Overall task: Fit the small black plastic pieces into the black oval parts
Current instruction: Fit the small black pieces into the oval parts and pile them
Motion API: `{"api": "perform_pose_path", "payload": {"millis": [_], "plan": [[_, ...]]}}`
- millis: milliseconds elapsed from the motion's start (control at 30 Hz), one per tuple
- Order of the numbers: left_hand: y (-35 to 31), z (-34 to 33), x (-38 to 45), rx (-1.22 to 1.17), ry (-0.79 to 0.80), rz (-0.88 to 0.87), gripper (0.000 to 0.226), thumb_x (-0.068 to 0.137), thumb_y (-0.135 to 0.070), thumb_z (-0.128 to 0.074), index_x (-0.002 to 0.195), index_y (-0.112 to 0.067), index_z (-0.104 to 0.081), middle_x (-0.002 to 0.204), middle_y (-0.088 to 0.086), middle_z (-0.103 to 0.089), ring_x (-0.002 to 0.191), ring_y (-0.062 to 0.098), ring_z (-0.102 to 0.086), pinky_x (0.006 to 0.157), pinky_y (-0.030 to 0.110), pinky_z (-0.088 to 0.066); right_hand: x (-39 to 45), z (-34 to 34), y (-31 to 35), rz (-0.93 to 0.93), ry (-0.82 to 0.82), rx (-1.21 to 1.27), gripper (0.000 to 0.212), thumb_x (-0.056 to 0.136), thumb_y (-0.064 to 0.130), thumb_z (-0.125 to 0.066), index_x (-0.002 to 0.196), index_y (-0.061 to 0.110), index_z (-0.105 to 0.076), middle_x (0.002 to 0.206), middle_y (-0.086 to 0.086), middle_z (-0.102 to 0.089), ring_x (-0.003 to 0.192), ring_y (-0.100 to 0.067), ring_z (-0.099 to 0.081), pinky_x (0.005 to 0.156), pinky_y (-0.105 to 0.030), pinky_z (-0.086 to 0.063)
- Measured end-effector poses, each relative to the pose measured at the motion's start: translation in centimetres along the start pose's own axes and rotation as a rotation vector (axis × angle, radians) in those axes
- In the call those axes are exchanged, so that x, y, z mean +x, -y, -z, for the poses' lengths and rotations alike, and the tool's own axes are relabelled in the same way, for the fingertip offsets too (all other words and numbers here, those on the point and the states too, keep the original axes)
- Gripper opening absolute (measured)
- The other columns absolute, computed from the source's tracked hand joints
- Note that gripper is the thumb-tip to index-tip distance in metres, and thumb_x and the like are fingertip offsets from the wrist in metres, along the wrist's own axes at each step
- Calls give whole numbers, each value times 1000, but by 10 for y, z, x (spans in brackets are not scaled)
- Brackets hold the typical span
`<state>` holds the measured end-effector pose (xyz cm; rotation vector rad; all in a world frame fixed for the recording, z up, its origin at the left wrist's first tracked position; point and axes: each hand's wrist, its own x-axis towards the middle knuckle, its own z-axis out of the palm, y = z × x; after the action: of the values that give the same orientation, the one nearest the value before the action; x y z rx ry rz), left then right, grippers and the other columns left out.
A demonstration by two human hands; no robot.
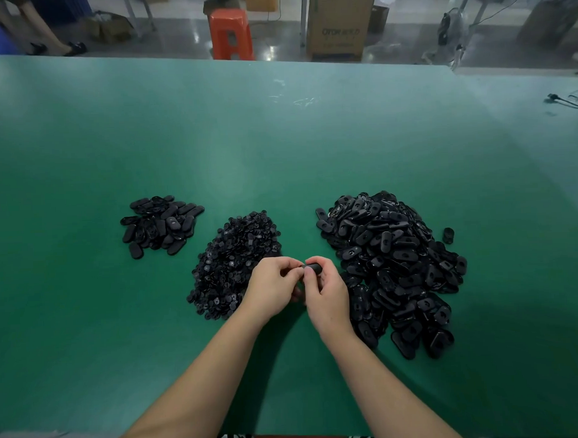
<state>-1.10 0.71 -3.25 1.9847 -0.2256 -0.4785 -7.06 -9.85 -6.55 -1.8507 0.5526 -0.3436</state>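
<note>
My left hand (273,286) and my right hand (323,291) meet above the green table (278,147), between two heaps. Together they hold one black oval part (312,268), with fingers curled round it from both sides. Whether a small piece is in it is hidden by my fingers. A heap of small black plastic pieces (231,260) lies just left of my hands. A large heap of black oval parts (391,264) lies to the right. A smaller pile of oval parts (160,225) lies at the left.
A single black part (448,235) lies apart to the right of the big heap. A black cable (565,99) lies at the table's far right edge. Beyond the far edge stand an orange stool (230,34) and a cardboard box (339,20).
</note>
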Motion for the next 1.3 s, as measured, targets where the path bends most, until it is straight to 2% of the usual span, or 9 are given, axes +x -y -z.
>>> {"api": "perform_pose_path", "payload": {"millis": [433, 567, 667, 800, 933, 1033, 1133, 1233, 1300], "plan": [[-7, 3, -3, 215, -69, -99, 14, 97, -20, -64, 94, -23, -77, 67, -11, -69, 59, 4, -63, 60, 18, -49, -1, 0, -1, 51, 9, 10, 9, 103, 14, -55, 107, 20, -60, 96, 3, -70, 88, -21, -67, 82, -51, -54], [-12, 20, 0, 264, -78, -128, 9, 93, -20, -69, 92, -22, -78, 67, -12, -68, 59, 6, -64, 59, 22, -52, -2, -1, -2, 58, 30, 29, 15, 104, 18, -51, 114, 26, -59, 94, 6, -70, 72, -18, -66, 73, -51, -56], [-4, 50, 8, 157, -266, -55, 9, 92, -18, -70, 92, -24, -77, 66, -11, -70, 52, 9, -67, 59, 29, -59, -2, -2, -2, 50, 29, 34, 18, 104, 22, -51, 119, 30, -58, 90, 8, -68, 65, -9, -64, 68, -42, -58], [25, 113, 17, 154, -616, 57, 9, 93, -22, -69, 96, -25, -77, 77, -6, -74, 54, 2, -61, 56, 21, -49, 0, -2, -3, 55, 107, -41, 15, 103, 29, -53, 117, 35, -57, 90, 10, -67, 79, -11, -65, 76, -40, -57], [53, 158, 24, 179, -800, 184, 20, 94, -21, -67, 108, -11, -77, 98, 7, -76, 91, 23, -67, 91, 34, -51, 1, -4, -5, 84, 138, -98, 14, 102, 30, -54, 114, 36, -58, 92, 12, -67, 78, -10, -62, 73, -36, -54], [61, 168, 26, 209, -786, 214, 31, 97, -15, -63, 125, -5, -69, 116, 13, -73, 111, 29, -65, 103, 36, -45, 1, -5, -6, 95, 144, -122, 12, 102, 31, -55, 113, 36, -58, 91, 12, -66, 74, -8, -59, 69, -30, -47], [58, 162, 28, 282, -782, 158, 35, 97, -9, -58, 131, -5, -65, 120, 17, -69, 113, 33, -62, 103, 39, -45, 1, -5, -6, 93, 153, -127, 12, 102, 31, -55, 113, 36, -58, 91, 12, -65, 73, -7, -57, 70, -29, -45], [37, 142, 29, 360, -732, 43, 30, 97, -12, -58, 124, -8, -70, 115, 14, -71, 102, 28, -65, 95, 37, -49, 1, -5, -6, 103, 154, -132, 12, 101, 32, -55, 112, 36, -58, 88, 13, -64, 72, -5, -56, 69, -27, -44], [14, 118, 28, 375, -612, -35, 24, 98, -17, -59, 117, -12, -73, 109, 6, -75, 81, 15, -66, 82, 29, -52, 1, -6, -6, 100, 151, -147, 11, 101, 33, -56, 111, 36, -58, 86, 14, -64, 71, -5, -55, 69, -27, -44]]}}
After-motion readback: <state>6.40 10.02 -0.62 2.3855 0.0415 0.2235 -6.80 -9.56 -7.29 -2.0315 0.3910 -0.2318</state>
